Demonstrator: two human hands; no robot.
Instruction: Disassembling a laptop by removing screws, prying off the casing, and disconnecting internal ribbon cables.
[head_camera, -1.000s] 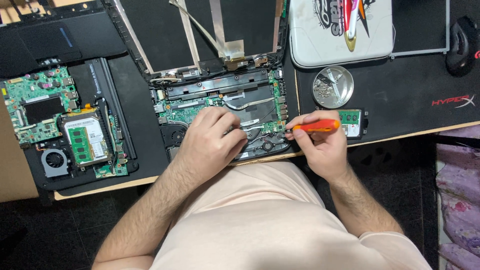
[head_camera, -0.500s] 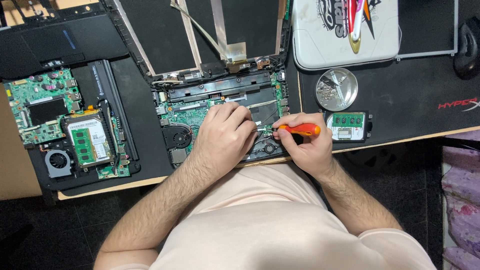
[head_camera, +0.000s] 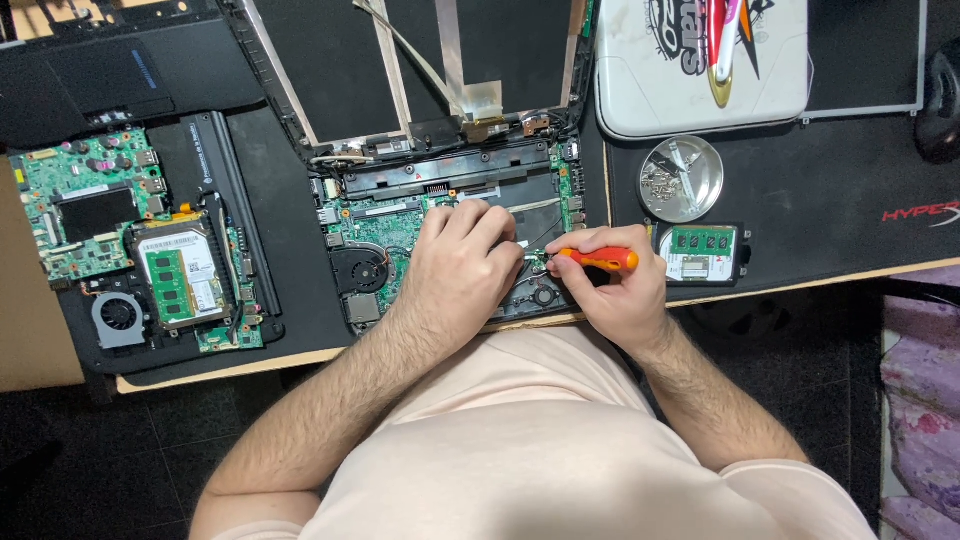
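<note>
your left hand (head_camera: 462, 262) lies flat on the opened laptop (head_camera: 450, 235), fingers spread narrow and pressing down on the green board – looks like it's there to steady the chassis, nothing gripped in it. your right hand (head_camera: 620, 290) is closed around the orange screwdriver (head_camera: 598, 259), held nearly level with the tip pointing left into the board just beside your left fingertips; low angle probably because the spot sits under the frame edge, can't see the tip itself. the laptop sits at the front edge of the surface (head_camera: 830, 200), right in front of your chest, its bare screen frame (head_camera: 420, 70) folded back. to your right – a small round metal dish (head_camera: 681, 179) with screws, kept near the working hand, and a memory module in a black tray (head_camera: 700, 253) just beside your right knuckles. far left a second stripped board with fan (head_camera: 130, 250), well apart. white case (head_camera: 700, 65) at the back.
</note>
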